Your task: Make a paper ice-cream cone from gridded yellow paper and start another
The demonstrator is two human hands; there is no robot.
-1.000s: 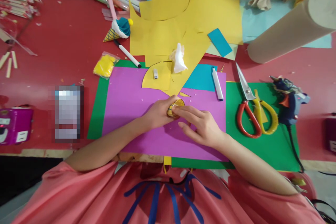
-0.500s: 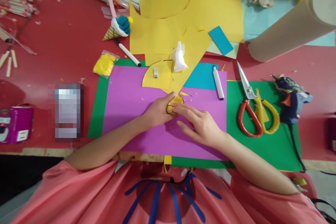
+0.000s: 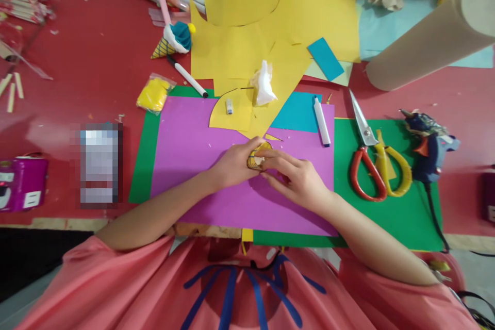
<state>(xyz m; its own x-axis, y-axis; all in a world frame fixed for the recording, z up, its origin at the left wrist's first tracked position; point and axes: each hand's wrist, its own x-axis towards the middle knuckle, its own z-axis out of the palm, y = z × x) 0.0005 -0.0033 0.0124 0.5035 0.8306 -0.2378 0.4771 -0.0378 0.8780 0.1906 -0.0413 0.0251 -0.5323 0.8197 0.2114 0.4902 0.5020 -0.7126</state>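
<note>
A small yellow paper cone with dark lines is in my left hand, whose fingers wrap round it. Its round opening faces up, and something pale shows inside. My right hand has its thumb and fingertips together at the cone's right rim; the fingertips partly cover the opening. Beneath both hands lies a purple sheet. Just beyond them are a white bag of soft material, a small eraser-like block and cut yellow paper.
Scissors and a glue gun lie on a green sheet to the right. A finished ice-cream cone craft, a yellow clay packet and markers lie around. A large pale roll leans at the far right.
The cone has tipped slightly, so more of its patterned side shows. My right fingers have drawn back from over the opening to its right rim, with the thumb closer to the fingers.
</note>
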